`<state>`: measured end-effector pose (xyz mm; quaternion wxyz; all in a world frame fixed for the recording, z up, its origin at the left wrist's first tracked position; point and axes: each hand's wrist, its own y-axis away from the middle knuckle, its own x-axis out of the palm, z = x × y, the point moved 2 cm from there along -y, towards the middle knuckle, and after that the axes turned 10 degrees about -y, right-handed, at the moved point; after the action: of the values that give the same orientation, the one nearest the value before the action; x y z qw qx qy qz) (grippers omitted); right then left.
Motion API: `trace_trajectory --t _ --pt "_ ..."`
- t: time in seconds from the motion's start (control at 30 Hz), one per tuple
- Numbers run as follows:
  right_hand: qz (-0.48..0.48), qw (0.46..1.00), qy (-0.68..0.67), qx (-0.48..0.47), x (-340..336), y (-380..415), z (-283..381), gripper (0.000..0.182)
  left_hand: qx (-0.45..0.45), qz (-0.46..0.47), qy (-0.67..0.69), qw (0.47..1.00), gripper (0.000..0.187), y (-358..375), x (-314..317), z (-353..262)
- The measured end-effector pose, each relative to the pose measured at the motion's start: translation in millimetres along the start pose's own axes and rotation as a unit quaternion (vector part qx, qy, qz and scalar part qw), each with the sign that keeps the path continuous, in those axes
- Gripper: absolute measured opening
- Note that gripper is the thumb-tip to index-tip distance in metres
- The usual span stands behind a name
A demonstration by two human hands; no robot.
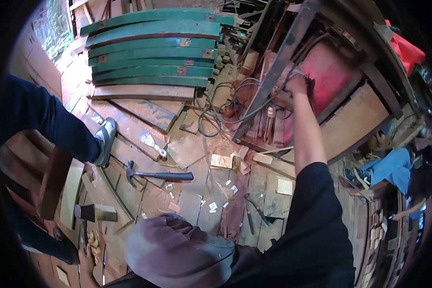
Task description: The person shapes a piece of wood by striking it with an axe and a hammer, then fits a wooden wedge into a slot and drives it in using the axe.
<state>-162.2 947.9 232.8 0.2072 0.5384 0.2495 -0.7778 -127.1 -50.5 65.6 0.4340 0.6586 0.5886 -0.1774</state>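
My right hand (296,84) is stretched forward into the wooden frame at the upper right, beside cables and a red-stained board (329,72). Its fingers are dark and partly hidden, so what they touch is unclear. Low on the left, my left hand (87,261) is closed around the lower end of the handle of a block-headed mallet (99,212), beside some pale wood pieces (95,245). A claw hammer (163,175) lies on the plank floor. Red-and-black pincers (253,213) lie further right. A grey cap (177,249) covers the bottom middle of the view.
Green curved boards (153,53) are stacked at the upper left. Looped black cable (216,113) lies beside the frame. A person's shoe (106,139) rests on planks at the left. Another person's blue-clad leg (391,168) shows at the right. Wood offcuts (222,162) litter the floor.
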Motion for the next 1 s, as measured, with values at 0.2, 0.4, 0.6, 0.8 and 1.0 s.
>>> trace_trajectory --t 0.2,0.4,0.6,0.8,1.0 --pt "-0.134 0.980 -0.148 -0.018 26.1 47.1 -38.9 0.049 0.022 -0.056 -0.024 0.998 0.033 -7.1 10.9 41.6" --pt "-0.122 0.990 -0.049 0.043 10.8 58.0 -103.6 0.055 -0.015 -0.041 0.055 0.998 0.036 -4.6 22.2 35.4" --pt "0.048 0.987 0.016 0.151 30.6 46.7 -82.7 0.054 -0.057 -0.041 0.054 0.996 0.035 -3.6 25.1 37.2" --pt "-0.143 0.981 0.063 0.115 33.5 65.0 -79.5 0.030 -0.040 -0.053 -0.013 0.998 0.036 13.7 30.3 20.2" --pt "-0.220 0.973 0.008 0.068 33.4 57.4 -96.9 0.028 -0.005 -0.020 0.028 0.999 0.034 19.4 40.7 12.7"
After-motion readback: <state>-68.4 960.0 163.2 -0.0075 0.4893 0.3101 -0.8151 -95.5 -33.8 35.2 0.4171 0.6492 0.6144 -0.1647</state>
